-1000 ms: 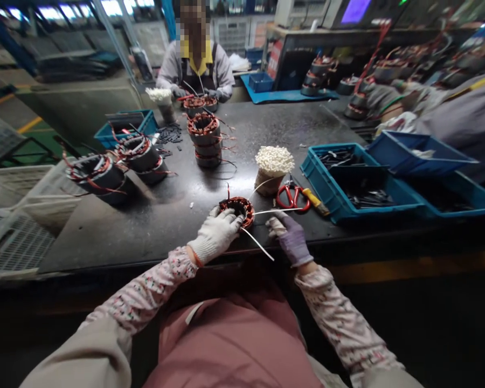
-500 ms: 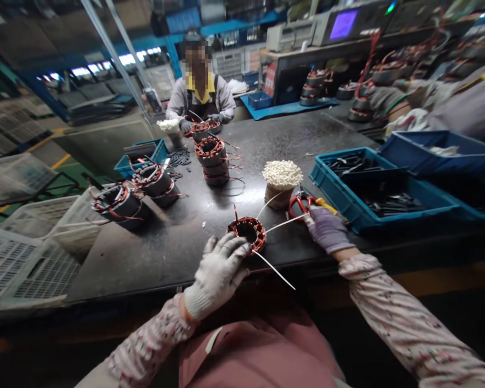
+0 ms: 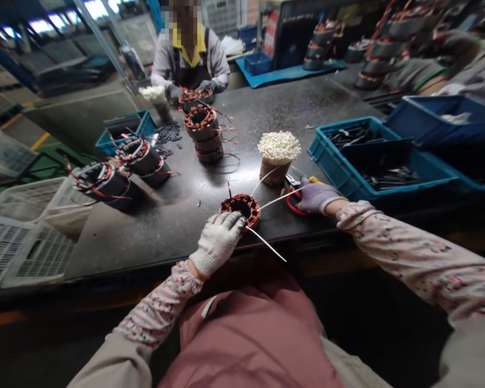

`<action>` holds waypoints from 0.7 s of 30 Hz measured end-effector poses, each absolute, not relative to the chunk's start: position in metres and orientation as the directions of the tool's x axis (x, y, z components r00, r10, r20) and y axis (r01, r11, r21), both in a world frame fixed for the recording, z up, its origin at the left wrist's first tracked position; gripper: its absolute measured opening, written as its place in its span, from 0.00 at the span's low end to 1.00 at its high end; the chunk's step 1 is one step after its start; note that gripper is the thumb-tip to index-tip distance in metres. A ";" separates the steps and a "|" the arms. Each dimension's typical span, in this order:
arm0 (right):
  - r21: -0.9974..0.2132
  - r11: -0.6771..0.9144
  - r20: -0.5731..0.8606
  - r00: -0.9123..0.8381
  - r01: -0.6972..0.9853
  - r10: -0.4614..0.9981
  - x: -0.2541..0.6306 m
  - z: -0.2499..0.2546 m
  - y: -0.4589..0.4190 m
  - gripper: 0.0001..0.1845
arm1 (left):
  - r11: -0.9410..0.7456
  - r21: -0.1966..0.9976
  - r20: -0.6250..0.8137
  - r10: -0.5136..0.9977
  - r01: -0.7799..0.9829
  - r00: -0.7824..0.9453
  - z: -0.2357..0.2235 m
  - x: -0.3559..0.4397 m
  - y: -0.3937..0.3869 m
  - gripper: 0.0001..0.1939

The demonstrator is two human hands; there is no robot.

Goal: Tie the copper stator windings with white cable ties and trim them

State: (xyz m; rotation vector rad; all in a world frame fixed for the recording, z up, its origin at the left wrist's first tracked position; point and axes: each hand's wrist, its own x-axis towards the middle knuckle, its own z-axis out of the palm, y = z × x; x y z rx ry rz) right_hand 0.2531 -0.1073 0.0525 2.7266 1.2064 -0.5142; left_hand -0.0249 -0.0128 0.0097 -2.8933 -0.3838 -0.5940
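Closest in, a copper-wound stator (image 3: 249, 211) lies flat on the dark bench (image 3: 307, 110), near the edge in front of the person, with red leads rising from it. Left hand (image 3: 217, 242), in a white knit glove, presses down on the near rim, fingers together and curled over the windings. Two white cable ties come off the stator: one (image 3: 267, 243) runs down toward the bench edge, the other (image 3: 277, 196) runs toward the right hand (image 3: 317, 196). That hand wears a purple glove and lies over red-handled snips (image 3: 295, 206); whether it grips them, cannot tell. A yellow-handled tool (image 3: 313, 179) sits just beyond. Just past the stator stands a paper-wrapped bundle of white ties (image 3: 278, 148), beside a teal crate (image 3: 319, 145) holding dark parts. A darker blue crate (image 3: 436, 121) sits further right. Across the bench, more stators stand stacked (image 3: 202, 129) or lie near white plastic crates (image 3: 32, 253). Opposite, a co-worker (image 3: 189, 59) handles another stator with gloved hands (image 3: 206, 85). Another person's sleeve (image 3: 424, 75) shows at upper right
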 end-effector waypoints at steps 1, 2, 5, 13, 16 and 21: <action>-0.028 -0.671 -0.374 0.615 0.741 0.695 0.255 0.054 -0.108 0.30 | -0.958 -0.124 0.434 0.182 0.258 0.882 0.009 -0.025 -0.011 0.15; -0.027 -0.673 -0.387 0.613 0.739 0.688 0.257 0.055 -0.110 0.29 | -0.961 -0.138 0.461 0.151 0.239 0.874 0.008 -0.025 -0.009 0.13; -0.024 -0.697 -0.358 0.645 0.717 0.675 0.256 0.052 -0.123 0.26 | -0.964 -0.149 0.518 0.113 0.219 0.848 0.006 -0.025 -0.005 0.12; -0.236 -0.362 0.122 0.397 0.902 0.909 0.168 -0.024 -0.214 0.29 | -0.975 -0.075 0.521 0.141 0.210 0.842 0.000 -0.024 0.000 0.11; -0.214 -0.339 0.184 0.378 0.916 0.907 0.136 -0.038 -0.210 0.26 | -0.975 -0.051 0.499 0.160 0.214 0.852 0.002 -0.024 0.001 0.12; -0.170 -0.346 0.193 0.376 0.923 0.906 0.127 -0.024 -0.183 0.27 | -0.973 -0.020 0.450 0.196 0.229 0.871 0.004 -0.026 0.001 0.14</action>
